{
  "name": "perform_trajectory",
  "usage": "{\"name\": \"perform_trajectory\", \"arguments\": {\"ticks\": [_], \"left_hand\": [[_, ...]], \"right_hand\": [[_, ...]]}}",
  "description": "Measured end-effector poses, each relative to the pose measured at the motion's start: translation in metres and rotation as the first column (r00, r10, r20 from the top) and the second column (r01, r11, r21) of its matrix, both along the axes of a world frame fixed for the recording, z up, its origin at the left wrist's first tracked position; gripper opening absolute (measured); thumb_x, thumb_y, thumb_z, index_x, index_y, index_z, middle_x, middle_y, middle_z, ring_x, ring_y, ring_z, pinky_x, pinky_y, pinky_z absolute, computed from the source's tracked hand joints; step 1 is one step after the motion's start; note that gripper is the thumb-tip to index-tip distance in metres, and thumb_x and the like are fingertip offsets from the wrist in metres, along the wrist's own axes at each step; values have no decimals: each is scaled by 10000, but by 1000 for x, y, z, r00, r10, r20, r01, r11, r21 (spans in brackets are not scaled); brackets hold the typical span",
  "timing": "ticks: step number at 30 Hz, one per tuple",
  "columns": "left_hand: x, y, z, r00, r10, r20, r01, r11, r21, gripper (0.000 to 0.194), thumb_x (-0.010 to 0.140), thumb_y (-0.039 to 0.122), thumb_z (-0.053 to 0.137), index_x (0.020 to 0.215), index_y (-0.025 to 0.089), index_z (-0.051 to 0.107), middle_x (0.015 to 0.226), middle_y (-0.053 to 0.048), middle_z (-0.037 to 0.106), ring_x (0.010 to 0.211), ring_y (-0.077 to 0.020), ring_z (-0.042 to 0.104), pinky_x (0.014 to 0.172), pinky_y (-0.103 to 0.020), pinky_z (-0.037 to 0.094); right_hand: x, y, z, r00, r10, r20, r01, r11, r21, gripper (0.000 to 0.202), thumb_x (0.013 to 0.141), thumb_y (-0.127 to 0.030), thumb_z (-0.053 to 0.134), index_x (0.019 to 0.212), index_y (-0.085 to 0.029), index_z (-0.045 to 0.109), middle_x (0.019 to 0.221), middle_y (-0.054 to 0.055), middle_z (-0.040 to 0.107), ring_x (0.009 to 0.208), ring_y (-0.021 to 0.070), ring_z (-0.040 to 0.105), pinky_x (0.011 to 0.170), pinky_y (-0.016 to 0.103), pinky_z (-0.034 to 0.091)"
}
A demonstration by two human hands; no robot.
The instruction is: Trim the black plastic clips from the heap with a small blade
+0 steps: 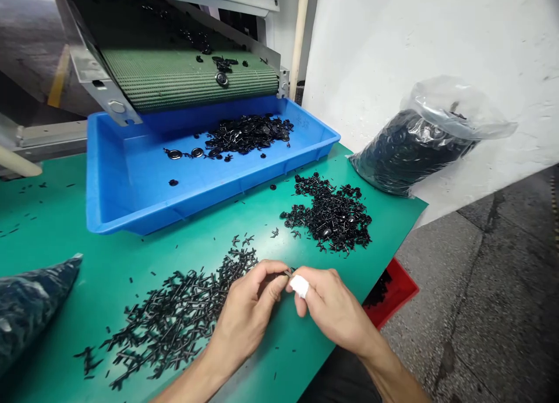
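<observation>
Both sets of fingers pinch one small dark part (288,273) between the left hand (251,310) and right hand (334,301), over the green tabletop (301,347); its long axis is too hidden to tell. Branched black pieces (187,304) lie just beside the left hand, a mixed black pile (336,219) beyond the right.

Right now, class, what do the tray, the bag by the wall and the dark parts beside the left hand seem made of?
Tray: likely moulded plastic, smooth, slightly shiny; rounded corners, blue throughout.
Bag: probably thin plastic film, glossy; creases glint and the top is see-through.
Dark parts: perhaps hard plastic, semi-gloss, from pale highlights; coated metal stays possible.
</observation>
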State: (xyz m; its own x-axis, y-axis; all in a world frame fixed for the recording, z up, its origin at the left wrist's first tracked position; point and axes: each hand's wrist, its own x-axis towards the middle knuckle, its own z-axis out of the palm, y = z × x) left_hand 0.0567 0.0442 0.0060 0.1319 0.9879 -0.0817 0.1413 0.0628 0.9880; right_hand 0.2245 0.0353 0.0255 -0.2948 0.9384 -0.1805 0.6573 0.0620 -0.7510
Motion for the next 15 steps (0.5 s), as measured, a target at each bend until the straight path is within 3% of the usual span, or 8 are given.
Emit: {"name": "perform_trajectory", "arguments": {"ticks": [3,8,11,15], "left_hand": [[-3,5,1,998,62,2,-61,995,-75,158,861,355,641,949,233,688,616,16,614,533,-156,517,513,-254,381],[-2,9,4,938,97,334,-16,972,-236,156,887,330,622,979,205,641,745,-7,662,479,-96,486,503,-234,372],[-1,9,5,855,166,491,17,938,-347,142,863,275,656,978,192,660,798,-24,675,495,-80,481,504,-214,383],[-1,11,5,787,208,581,54,914,-401,118,858,242,669,948,173,698,839,-39,667,576,-87,513,520,-191,414]], "right_hand": [[7,11,-1,995,-72,69,69,997,39,277,858,-19,380,793,-204,577,630,-55,600,599,110,538,616,237,351],[8,41,7,932,-171,320,53,936,347,316,926,-80,385,1103,-201,617,946,41,635,841,163,603,715,269,407],[-3,72,12,822,-111,558,-101,937,334,358,962,-113,361,1222,-230,578,1037,61,599,844,163,619,711,270,442],[-18,104,13,768,-54,638,-174,941,289,318,932,-80,388,1129,-179,616,1037,95,600,743,168,634,641,285,457]]}}
